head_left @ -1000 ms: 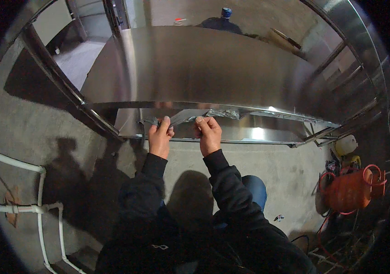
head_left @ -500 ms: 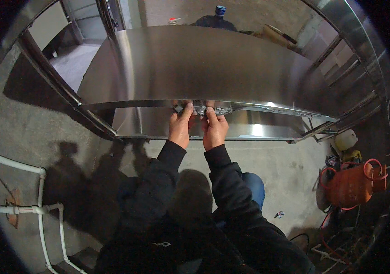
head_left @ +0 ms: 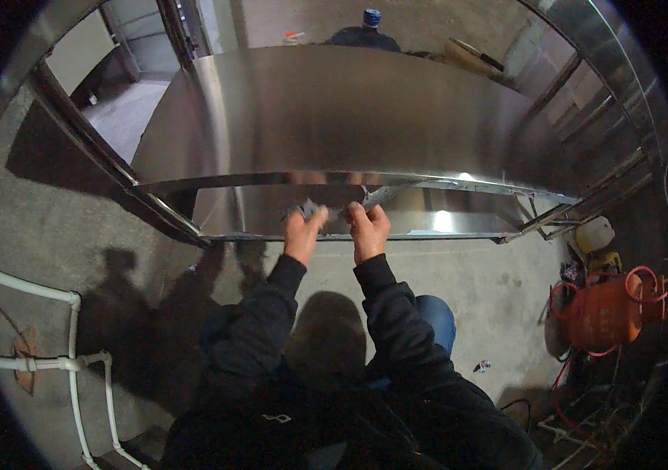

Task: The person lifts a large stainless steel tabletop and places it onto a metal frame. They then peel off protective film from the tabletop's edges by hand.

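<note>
A brushed stainless-steel shelf [head_left: 365, 110] spans the view ahead of me, with a lower steel shelf [head_left: 428, 215] beneath it. Just below its front edge, my left hand [head_left: 303, 235] is closed on a crumpled grey scrap of plastic film [head_left: 308, 207], slightly smeared by motion. To its right, my right hand [head_left: 369, 233] is pinched, thumb against finger. A strip of plastic film [head_left: 389, 192] runs from near those fingers up along the shelf's underside to the right; the fingertips' grip on it is partly hidden. The hands are apart.
An orange gas cylinder [head_left: 604, 313] with red hose lies at the right, beside a pale plastic jug [head_left: 594, 233]. White pipes [head_left: 72, 329] run along the left. Steel frame posts [head_left: 87, 125] flank the shelf. Behind it stands a blue-capped bottle [head_left: 371, 19].
Both hands have come down and nearer, away from the shelf's edge. The film bunched between them is now apart, with a crumpled scrap in my left hand and a loose strip near my right.
</note>
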The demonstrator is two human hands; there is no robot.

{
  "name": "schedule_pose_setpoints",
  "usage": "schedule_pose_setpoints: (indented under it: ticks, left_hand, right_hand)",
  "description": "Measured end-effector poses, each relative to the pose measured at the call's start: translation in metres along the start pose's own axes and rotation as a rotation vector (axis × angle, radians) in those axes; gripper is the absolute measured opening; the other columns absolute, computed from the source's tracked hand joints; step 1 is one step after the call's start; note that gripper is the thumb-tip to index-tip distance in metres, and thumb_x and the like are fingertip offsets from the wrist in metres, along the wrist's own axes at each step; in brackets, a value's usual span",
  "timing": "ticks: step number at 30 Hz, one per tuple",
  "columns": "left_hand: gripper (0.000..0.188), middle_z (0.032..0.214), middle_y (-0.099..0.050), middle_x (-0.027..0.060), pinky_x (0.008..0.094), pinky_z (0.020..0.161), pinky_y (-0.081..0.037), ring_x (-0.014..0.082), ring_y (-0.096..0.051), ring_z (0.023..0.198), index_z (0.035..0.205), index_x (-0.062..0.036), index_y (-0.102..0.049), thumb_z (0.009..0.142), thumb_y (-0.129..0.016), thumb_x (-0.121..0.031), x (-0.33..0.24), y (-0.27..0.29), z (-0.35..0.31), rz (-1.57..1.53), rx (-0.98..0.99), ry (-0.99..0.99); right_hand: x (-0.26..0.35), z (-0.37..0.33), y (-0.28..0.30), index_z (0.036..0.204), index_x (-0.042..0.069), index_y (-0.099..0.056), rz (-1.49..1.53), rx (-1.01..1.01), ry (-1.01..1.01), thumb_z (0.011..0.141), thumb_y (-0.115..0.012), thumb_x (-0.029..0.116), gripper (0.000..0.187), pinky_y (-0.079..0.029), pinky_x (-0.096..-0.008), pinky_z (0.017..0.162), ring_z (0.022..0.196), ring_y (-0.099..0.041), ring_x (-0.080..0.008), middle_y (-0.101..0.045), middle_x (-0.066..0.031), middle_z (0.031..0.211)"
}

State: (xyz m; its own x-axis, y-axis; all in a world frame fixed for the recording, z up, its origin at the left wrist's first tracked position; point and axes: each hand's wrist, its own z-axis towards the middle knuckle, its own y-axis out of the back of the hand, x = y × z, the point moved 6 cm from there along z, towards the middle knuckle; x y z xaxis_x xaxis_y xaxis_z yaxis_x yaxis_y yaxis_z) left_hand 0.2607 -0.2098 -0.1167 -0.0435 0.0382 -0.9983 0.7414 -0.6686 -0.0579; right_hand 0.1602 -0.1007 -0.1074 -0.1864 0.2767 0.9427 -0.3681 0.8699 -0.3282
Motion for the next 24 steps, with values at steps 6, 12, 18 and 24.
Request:
schedule_pose_setpoints:
  ticks: [6,12,18,24]
  left_hand:
    - [0.016,0.076,-0.054,-0.0035,0.0242,0.064,-0.042,0.0072,-0.05,0.07,0.081,-0.008,-0.056,0.082,-0.059,-0.023,0.028,-0.019,-0.028,-0.407,0.068,0.185]
    - [0.012,0.077,-0.054,-0.0042,0.0263,0.068,-0.046,0.0091,-0.054,0.072,0.083,-0.0129,-0.054,0.084,-0.058,-0.024,0.043,-0.023,-0.043,-0.567,0.141,0.38]
    - [0.025,0.089,-0.054,-0.0049,0.0356,0.082,-0.041,0.0119,-0.051,0.089,0.101,-0.0169,-0.051,0.087,-0.05,-0.038,0.039,-0.039,-0.042,-0.793,0.145,0.45]
    - [0.03,0.096,-0.055,-0.0001,0.0257,0.079,-0.04,0.0087,-0.05,0.091,0.104,-0.0064,-0.053,0.082,-0.061,-0.026,-0.023,-0.082,0.003,-0.48,0.189,0.072]
  right_hand:
    - [-0.003,-0.009,0.001,0.087,0.006,-0.054,0.048,0.156,-0.057,0.078,-0.064,0.02,0.02,-0.035,-0.0198,0.048,0.058,-0.045,-0.0053,-0.053,0.0021,0.072]
    - [0.027,0.007,0.011,0.085,0.009,-0.053,0.136,-0.02,0.075,0.081,-0.061,0.024,0.017,-0.029,-0.0182,0.044,0.052,-0.039,-0.0029,-0.051,0.0033,0.069]
    - [0.035,0.016,0.018,0.078,0.009,-0.054,0.147,0.005,0.007,0.081,-0.062,0.017,0.012,-0.026,-0.0177,0.042,0.048,-0.038,-0.003,-0.049,0.0048,0.064]
    - [0.038,0.021,0.022,0.085,0.004,-0.057,0.11,0.044,0.028,0.081,-0.061,0.013,0.01,-0.034,-0.0198,0.05,0.06,-0.045,-0.0046,-0.055,0.0029,0.071]
